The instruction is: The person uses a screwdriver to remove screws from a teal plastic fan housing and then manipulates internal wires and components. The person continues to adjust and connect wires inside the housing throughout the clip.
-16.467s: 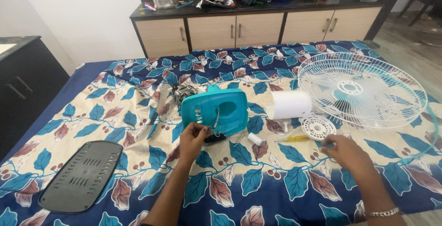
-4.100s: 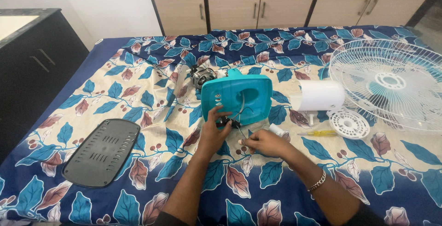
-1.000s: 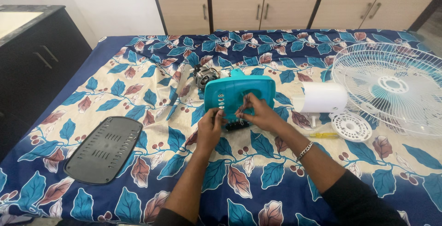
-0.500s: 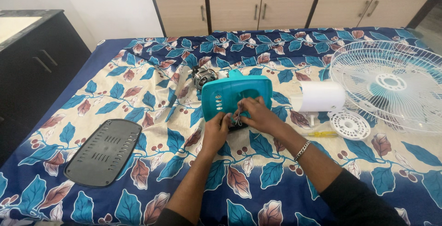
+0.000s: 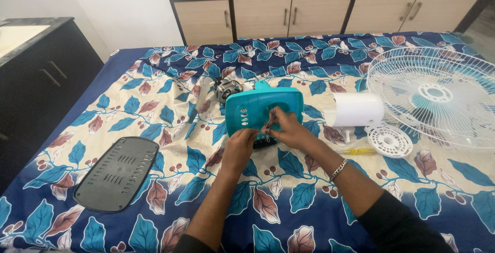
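A teal plastic fan housing (image 5: 258, 109) with slots lies on the flowered bedsheet (image 5: 154, 98), a small metal motor (image 5: 225, 88) just behind it. My left hand (image 5: 241, 143) rests at the housing's near edge, fingers curled on a small dark part (image 5: 263, 142) with thin wires. My right hand (image 5: 283, 126), a chain bracelet on its wrist, pinches those wires against the housing's front. What sits between the fingertips is too small to make out.
A white cylindrical fan cover (image 5: 358, 110) and a round white slotted disc (image 5: 389, 140) lie to the right, with a yellow screwdriver (image 5: 356, 151) near them. A white wire fan guard (image 5: 438, 95) is far right. A dark grey vented plate (image 5: 117, 171) lies left. Wooden cabinets (image 5: 309, 13) stand behind.
Both hands stay at the housing's near edge. My right hand has shifted slightly lower on the front, fingers still working the wires. The housing has not moved.
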